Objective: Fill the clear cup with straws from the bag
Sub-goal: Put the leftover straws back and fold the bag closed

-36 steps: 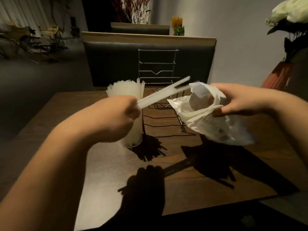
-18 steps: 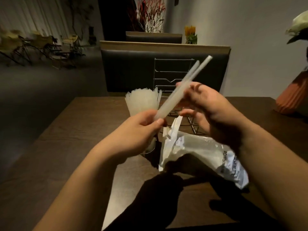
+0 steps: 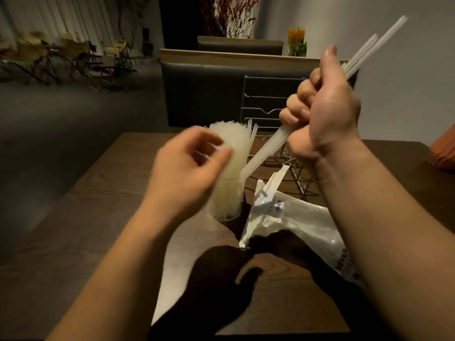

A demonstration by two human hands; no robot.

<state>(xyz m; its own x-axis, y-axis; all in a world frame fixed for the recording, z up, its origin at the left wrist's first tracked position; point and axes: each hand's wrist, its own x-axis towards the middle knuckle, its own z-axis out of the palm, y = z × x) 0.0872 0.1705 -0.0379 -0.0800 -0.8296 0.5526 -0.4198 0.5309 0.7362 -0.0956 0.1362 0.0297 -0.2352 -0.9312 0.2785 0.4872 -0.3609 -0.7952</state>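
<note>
A clear cup (image 3: 227, 200) stands upright on the dark wooden table (image 3: 73, 230), packed with several translucent white straws. My right hand (image 3: 322, 114) is closed in a fist around a small bunch of straws (image 3: 264, 150), held tilted, with their lower ends at the cup's right rim and their upper ends pointing up to the right. My left hand (image 3: 192, 166) hovers in front of the cup's upper part, fingers loosely apart, holding nothing, and is blurred. The white plastic bag (image 3: 302, 222) lies flat on the table right of the cup, partly hidden by my right forearm.
A wire rack (image 3: 268, 107) stands just behind the cup and bag. A dark padded bench back (image 3: 204, 89) lines the far table edge. An orange vase (image 3: 443, 153) sits at the right edge of the table. Chairs stand far off at the left.
My left hand let go of the straws and moved to the cup. My right hand took the bunch into a fist and lifted. The bag stays lying on the table.
</note>
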